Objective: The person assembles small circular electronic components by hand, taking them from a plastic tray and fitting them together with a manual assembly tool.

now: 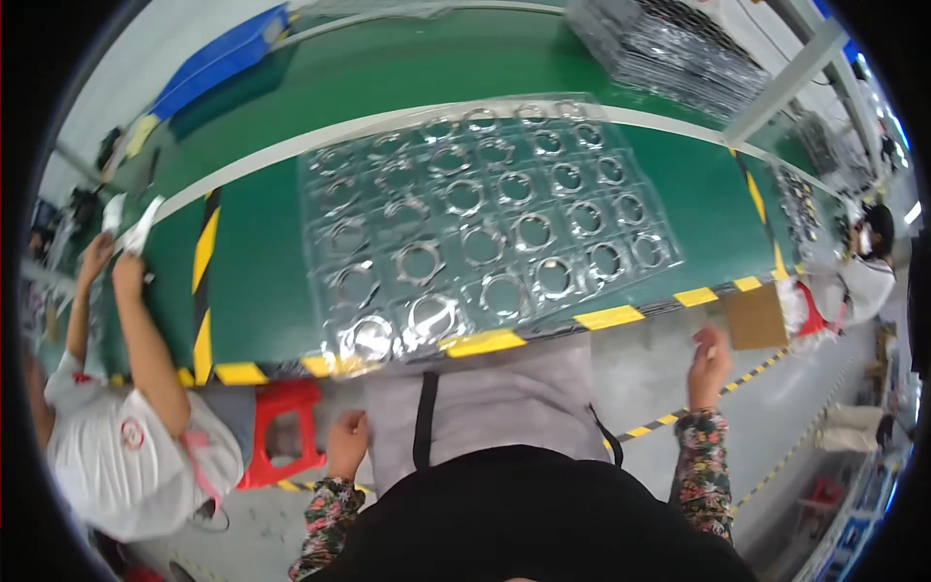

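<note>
A clear plastic tray (383, 293) lies on the green worktable, its front edge reaching the striped yellow and black tape. Several thin metal-looking rings (517, 233) sit in its round pockets. My left hand (347, 444) hangs below the table's front edge, left of my lap, with its fingers curled and nothing visible in them. On the other side, my right hand (710, 367) is raised just off the table edge, fingers bent inward, with no object visible. Neither hand touches the tray. A grey cloth (514, 393) covers my lap.
Stacked clear trays (669, 63) stand at the back right, and a blue bin (223, 58) at the back left. A white rail (281, 152) crosses the table. A co-worker (145, 446) handles white pieces at left, beside a red stool (310, 427). A cardboard box (756, 318) is at right.
</note>
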A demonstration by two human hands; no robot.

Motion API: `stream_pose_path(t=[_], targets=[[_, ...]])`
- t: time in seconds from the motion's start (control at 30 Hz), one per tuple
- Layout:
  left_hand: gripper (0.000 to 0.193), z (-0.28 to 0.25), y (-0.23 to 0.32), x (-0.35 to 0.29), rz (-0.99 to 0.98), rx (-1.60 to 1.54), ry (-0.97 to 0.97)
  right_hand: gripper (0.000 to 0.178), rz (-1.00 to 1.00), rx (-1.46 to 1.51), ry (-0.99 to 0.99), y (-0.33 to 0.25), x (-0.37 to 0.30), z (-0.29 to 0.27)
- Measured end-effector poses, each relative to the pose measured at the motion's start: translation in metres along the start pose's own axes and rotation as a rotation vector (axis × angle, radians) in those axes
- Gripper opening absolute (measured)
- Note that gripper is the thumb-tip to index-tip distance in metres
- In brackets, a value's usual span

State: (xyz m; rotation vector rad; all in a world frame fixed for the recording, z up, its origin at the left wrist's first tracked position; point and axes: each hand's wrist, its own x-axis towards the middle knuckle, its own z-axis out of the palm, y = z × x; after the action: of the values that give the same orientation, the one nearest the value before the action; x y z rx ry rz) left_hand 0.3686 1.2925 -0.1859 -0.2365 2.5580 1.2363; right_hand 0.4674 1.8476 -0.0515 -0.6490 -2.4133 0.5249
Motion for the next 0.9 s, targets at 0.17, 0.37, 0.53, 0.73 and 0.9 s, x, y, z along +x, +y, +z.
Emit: stream_pose_path(t=[0.17,0.37,0.53,0.73,0.9], targets=[[0.012,-0.077,0.179,-0.011,0.766,0.096,0.414,0.024,-0.164,0.17,0.215,-0.028,0.076,0.021],[0.041,-0.066,0.217,0.048,0.604,0.139,0.351,0.027,-0.157,-0.08,-0.059,-0.088,0.096,0.043],[0.047,-0.069,0.209,0.086,0.492,-0.028,0.246,0.029,-0.162,0.027,-0.093,-0.11,0.089,0.043],[0.054,-0.09,0.231,0.146,0.523,0.068,0.248,0.038,-0.387,-0.032,-0.161,-0.134,0.114,0.057],[0.054,-0.105,0.237,0.18,0.479,0.091,0.25,0.042,-0.443,0.002,-0.3,-0.155,0.144,0.074]])
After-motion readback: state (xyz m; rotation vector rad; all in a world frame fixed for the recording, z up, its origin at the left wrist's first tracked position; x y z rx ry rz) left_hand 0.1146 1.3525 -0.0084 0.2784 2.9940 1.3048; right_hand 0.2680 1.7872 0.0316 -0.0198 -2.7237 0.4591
